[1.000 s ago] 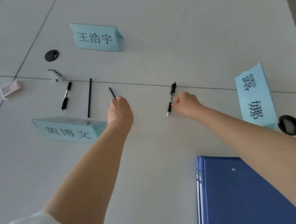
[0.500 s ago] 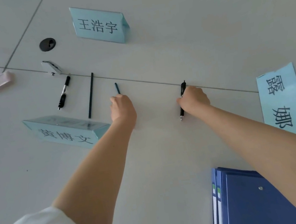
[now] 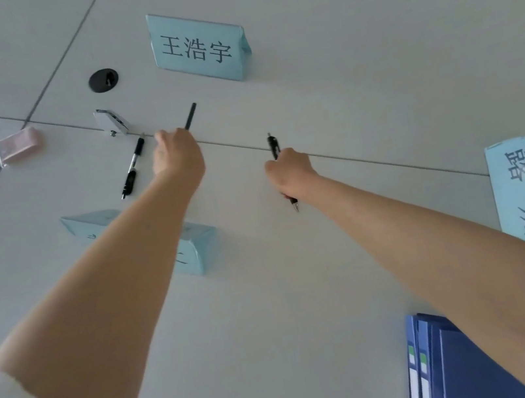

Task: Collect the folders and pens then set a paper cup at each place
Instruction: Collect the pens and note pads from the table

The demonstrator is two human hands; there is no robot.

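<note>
Presently left hand (image 3: pixel 179 158) fisted on a dark pen (image 3: pixel 190 116), right hand (image 3: pixel 289 172) fisted on a clip pen (image 3: pixel 275 148); reaching for the loose pen (image 3: pixel 133 173) on the table (image 3: pixel 340 90) risks dropping one.

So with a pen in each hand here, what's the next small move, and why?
Probably the left hand, already closed on a dark pen, shifts left to the black-and-silver pen lying loose on the table. The right hand holds its black pen; that one remains uncollected.
</note>
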